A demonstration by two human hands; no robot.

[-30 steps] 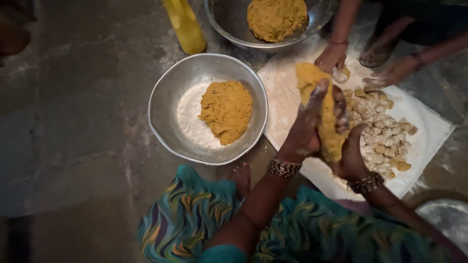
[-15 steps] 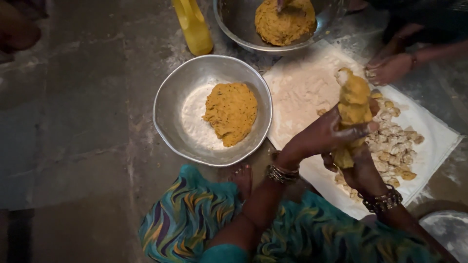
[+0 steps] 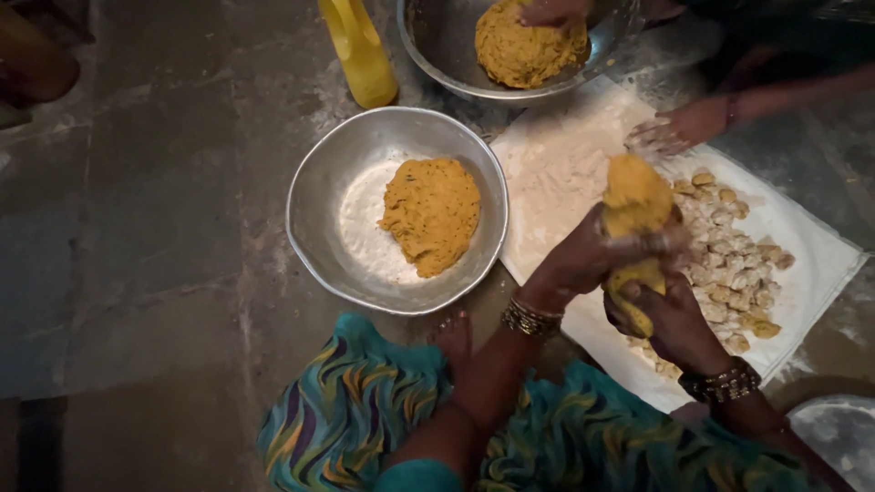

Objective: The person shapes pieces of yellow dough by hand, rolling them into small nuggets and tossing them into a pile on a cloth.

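The ground is a dark, worn stone floor with pale flour dust scattered across it, dimly lit, and the person sits on it in a garment of teal, blue and yellow swirls, one bare foot poking out just below the near bowl. A white floured cloth lies spread on the floor at the right, and over its near edge both hands work a long roll of yellow dough held upright: the left hand is wrapped round its middle, fingers closed on it, while the right hand grips the lower end from beneath (both wrists carry stacked bangles). Against half a second ago the roll has come lower and nearer the cloth's middle, its top looks fatter and rounder, and the hands sit closer together on it. To the left of the cloth, just touching its edge, stands a round metal bowl holding a mound of the same yellow dough on a patch of flour. Small floured dough pieces are heaped toward the cloth's right corner, just behind the hands. At the far edge a second, larger metal bowl holds more dough, with another person's hand pressed into it and their other hand resting on the cloth's far side. A yellow plastic bottle stands beside that bowl.
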